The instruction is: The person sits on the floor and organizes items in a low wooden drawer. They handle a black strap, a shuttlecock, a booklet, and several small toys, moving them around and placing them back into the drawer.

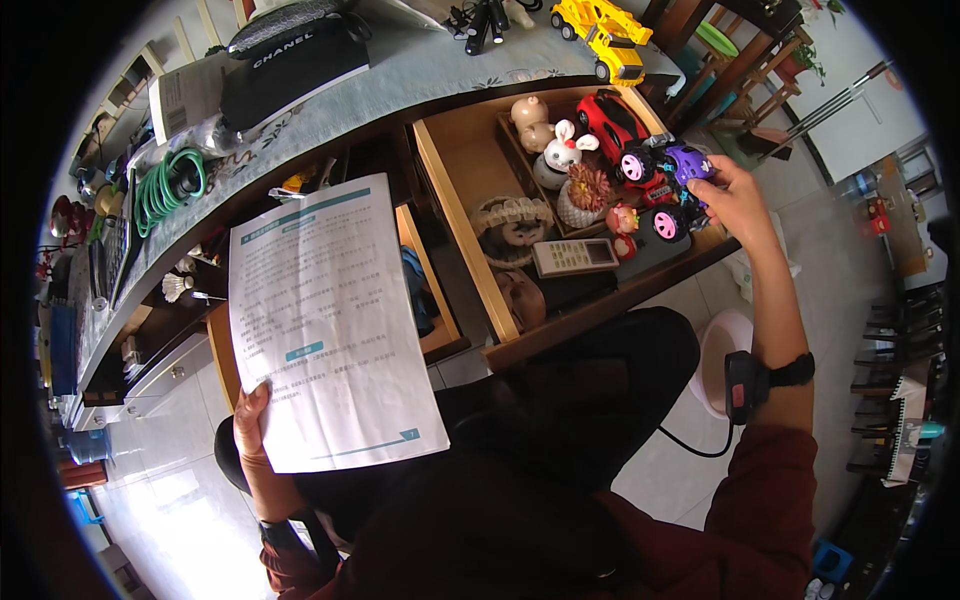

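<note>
My left hand (251, 420) grips the lower left edge of a creased printed booklet (337, 322), held up over my lap. In my right hand (726, 196) is a purple toy car (684, 165) with pink-hubbed black wheels, above the right end of a pulled-out wooden drawer (465, 232). Beneath and beside it in the drawer lies a red toy car (611, 124). Left of that stand a white rabbit figurine (566, 146), a brown animal figurine (531, 120) and a white pot with an artificial flower (587, 191). A remote control (576, 256) lies near the drawer's front.
A yellow toy crane truck (606, 37) stands on the cloth-covered desk (420, 52), above the drawer. A coiled green cable (169, 191) and a black bag (296, 71) rest farther left. Another open drawer (431, 300) is partly behind the booklet. A pink bin (716, 364) stands on the floor.
</note>
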